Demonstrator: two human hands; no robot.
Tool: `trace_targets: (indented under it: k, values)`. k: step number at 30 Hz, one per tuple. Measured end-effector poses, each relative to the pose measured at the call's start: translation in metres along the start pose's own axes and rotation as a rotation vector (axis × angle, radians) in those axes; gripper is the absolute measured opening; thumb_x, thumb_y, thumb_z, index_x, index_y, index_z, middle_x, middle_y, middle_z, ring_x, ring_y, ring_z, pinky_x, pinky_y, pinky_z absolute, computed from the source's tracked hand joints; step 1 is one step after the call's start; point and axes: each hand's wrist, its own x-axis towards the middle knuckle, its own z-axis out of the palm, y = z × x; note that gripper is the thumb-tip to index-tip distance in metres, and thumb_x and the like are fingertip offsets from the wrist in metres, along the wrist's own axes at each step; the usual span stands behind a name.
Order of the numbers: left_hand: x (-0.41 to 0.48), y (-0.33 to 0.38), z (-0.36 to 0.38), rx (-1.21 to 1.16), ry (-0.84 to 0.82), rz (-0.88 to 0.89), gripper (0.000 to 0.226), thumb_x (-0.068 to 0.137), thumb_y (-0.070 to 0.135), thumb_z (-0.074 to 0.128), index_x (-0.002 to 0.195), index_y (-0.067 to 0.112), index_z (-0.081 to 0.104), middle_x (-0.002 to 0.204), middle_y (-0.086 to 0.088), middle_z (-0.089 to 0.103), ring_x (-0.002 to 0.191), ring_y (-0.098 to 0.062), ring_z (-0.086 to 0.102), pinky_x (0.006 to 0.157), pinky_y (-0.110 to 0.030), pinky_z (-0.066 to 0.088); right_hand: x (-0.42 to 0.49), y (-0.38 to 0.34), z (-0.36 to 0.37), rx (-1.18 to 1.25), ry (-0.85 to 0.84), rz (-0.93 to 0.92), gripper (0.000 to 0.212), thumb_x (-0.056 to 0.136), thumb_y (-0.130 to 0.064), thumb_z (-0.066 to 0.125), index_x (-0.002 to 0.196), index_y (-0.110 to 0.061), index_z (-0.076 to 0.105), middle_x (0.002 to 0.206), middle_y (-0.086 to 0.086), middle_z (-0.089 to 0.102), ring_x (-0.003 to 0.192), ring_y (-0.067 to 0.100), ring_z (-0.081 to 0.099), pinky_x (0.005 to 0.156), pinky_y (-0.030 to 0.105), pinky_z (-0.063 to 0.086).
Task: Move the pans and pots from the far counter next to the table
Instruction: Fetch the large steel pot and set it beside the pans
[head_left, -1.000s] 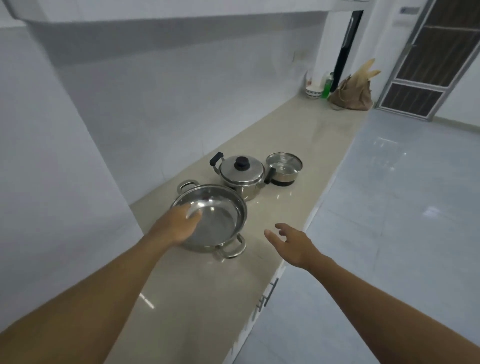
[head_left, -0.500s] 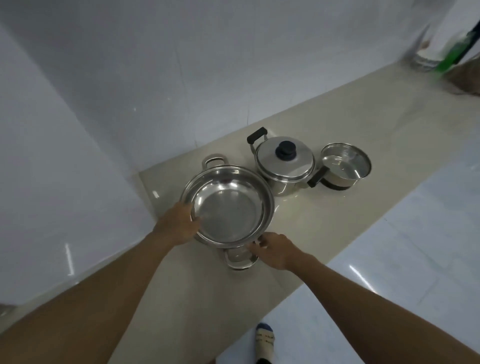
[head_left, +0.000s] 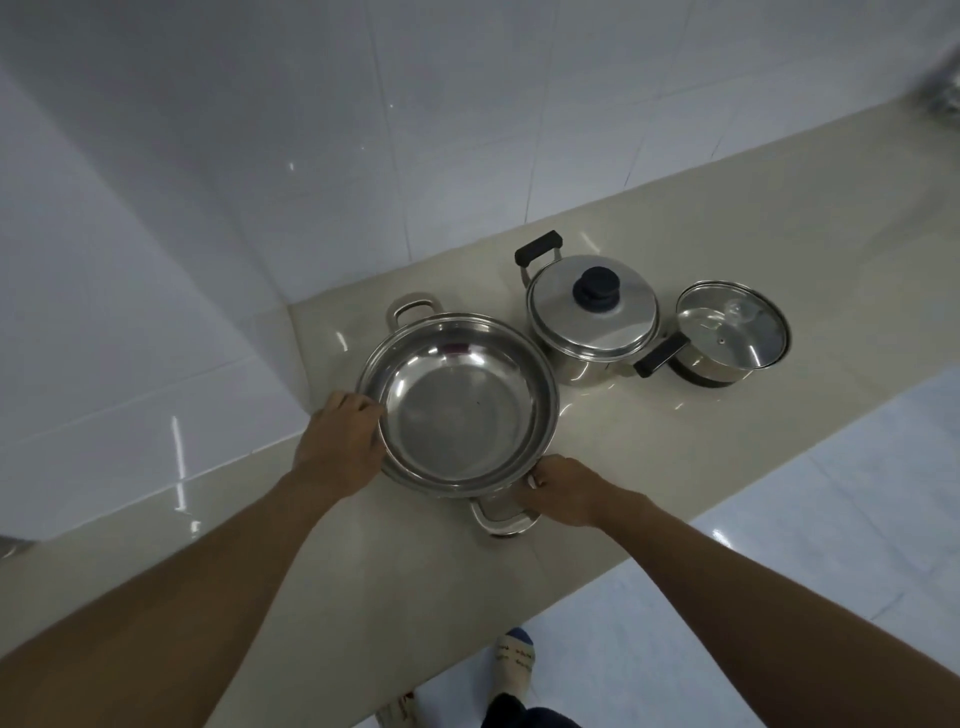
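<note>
A wide, empty steel pan (head_left: 457, 402) with two loop handles sits on the beige counter (head_left: 727, 249) near the wall corner. My left hand (head_left: 340, 441) grips its left rim. My right hand (head_left: 563, 488) holds the rim at the front right, beside the near loop handle (head_left: 501, 519). Just right of the pan stands a steel pot (head_left: 589, 317) with a metal lid, a black knob and black handles. Further right is a small saucepan (head_left: 732, 332) under a glass lid.
White tiled walls (head_left: 260, 182) close the counter at the back and left. The counter's front edge runs diagonally, with glossy floor tiles (head_left: 779, 519) below it. My feet (head_left: 514, 660) stand near that edge. A blurred object (head_left: 943, 96) shows at the far right.
The view has tipped down and closer over the pans. My right hand came in from open air to the pan's front rim. My left hand stays on the left rim.
</note>
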Motion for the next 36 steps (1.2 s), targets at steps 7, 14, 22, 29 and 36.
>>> trace_targets:
  k: [7, 14, 22, 29, 36]
  values:
    - [0.009, 0.009, -0.003, -0.018, 0.000, -0.009, 0.029, 0.092, 0.015, 0.054, 0.121, 0.011, 0.058, 0.128, -0.009, 0.052, 0.118, -0.031, 0.046, 0.097, -0.045, 0.043, -0.015, 0.031, -0.037, -0.051, 0.010, -0.061, 0.019, 0.094, -0.012, 0.061, 0.111, -0.006, 0.069, 0.104, 0.008, 0.074, 0.088, 0.019, 0.073, 0.088, 0.037, 0.058]
    - [0.019, 0.027, -0.002, -0.058, 0.013, 0.001, 0.050, 0.084, 0.011, 0.061, 0.133, 0.008, 0.050, 0.136, -0.013, 0.045, 0.125, -0.033, 0.042, 0.102, -0.045, 0.041, -0.019, 0.062, -0.054, 0.083, 0.279, -0.128, 0.031, 0.093, -0.005, 0.062, 0.119, -0.018, 0.072, 0.107, -0.002, 0.071, 0.098, 0.018, 0.064, 0.092, 0.036, 0.051]
    - [0.029, 0.028, 0.005, -0.047, -0.062, -0.088, 0.047, 0.090, 0.023, 0.054, 0.136, 0.013, 0.049, 0.132, -0.016, 0.052, 0.120, -0.036, 0.048, 0.100, -0.045, 0.042, -0.011, 0.070, -0.026, 0.235, 0.666, -0.066, 0.043, 0.098, -0.034, 0.057, 0.137, -0.018, 0.057, 0.135, 0.004, 0.060, 0.114, 0.013, 0.055, 0.093, 0.025, 0.039]
    - [0.021, 0.028, 0.012, -0.035, -0.036, -0.096, 0.033, 0.095, 0.021, 0.047, 0.125, 0.011, 0.054, 0.113, -0.015, 0.060, 0.108, -0.034, 0.052, 0.091, -0.044, 0.044, 0.002, 0.060, -0.011, 0.046, 0.733, -0.093, 0.035, 0.098, -0.042, 0.054, 0.128, -0.026, 0.062, 0.122, 0.002, 0.064, 0.114, 0.022, 0.055, 0.092, 0.038, 0.050]
    - [-0.007, 0.025, 0.022, -0.001, -0.062, -0.163, 0.030, 0.100, 0.025, 0.040, 0.127, 0.012, 0.047, 0.123, -0.010, 0.054, 0.114, -0.029, 0.047, 0.091, -0.046, 0.045, 0.007, 0.061, -0.011, -0.042, 0.735, -0.153, 0.028, 0.099, -0.036, 0.053, 0.120, -0.023, 0.066, 0.115, 0.000, 0.065, 0.108, 0.020, 0.055, 0.083, 0.036, 0.049]
